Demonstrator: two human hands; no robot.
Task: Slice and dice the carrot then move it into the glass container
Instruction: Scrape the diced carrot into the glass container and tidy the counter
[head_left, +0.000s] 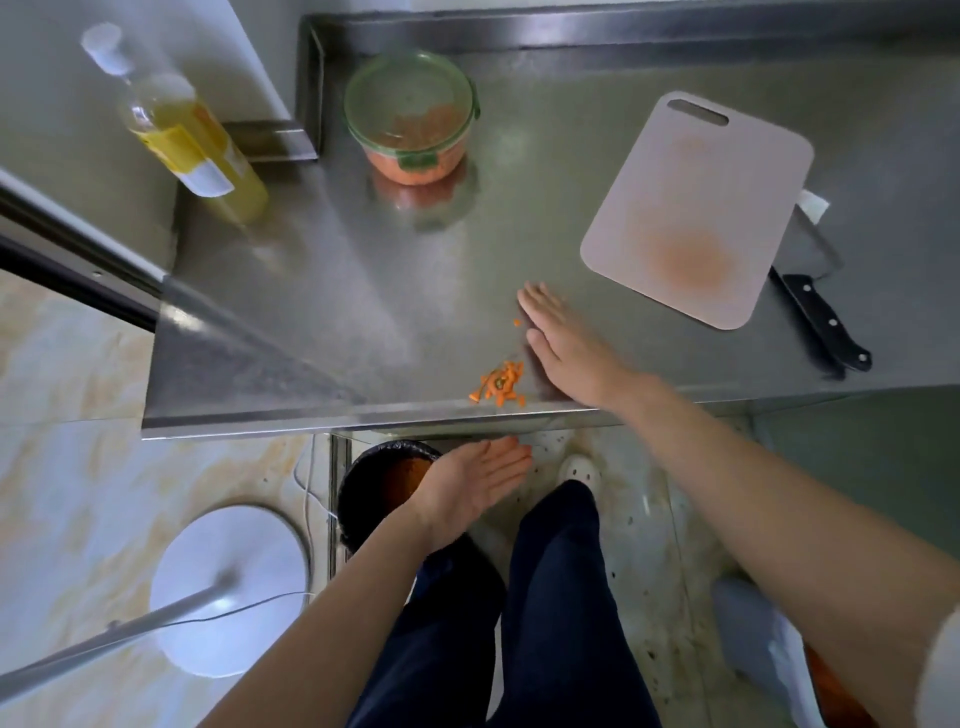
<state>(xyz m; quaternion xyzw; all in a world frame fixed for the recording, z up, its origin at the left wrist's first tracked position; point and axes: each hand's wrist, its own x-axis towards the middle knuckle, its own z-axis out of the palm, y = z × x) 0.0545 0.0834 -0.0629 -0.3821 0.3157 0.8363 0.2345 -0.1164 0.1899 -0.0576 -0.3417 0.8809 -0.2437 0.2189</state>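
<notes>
Right hand (563, 345): flat on steel counter (363, 291), fingers straight, together, beside carrot scraps (501, 383) near front edge. Left hand (475, 483): palm up, fingers straight, together, below edge. Glass container (413, 117): diced carrot inside, counter rear.

The glass container (410, 119) is sitting at the rear of the desk (363, 291), the cutting board (696, 208) lying to its right, the knife (826, 327) just beside that board. Carrot pieces (501, 385) are lying at the front edge, above the bin (358, 493).
</notes>
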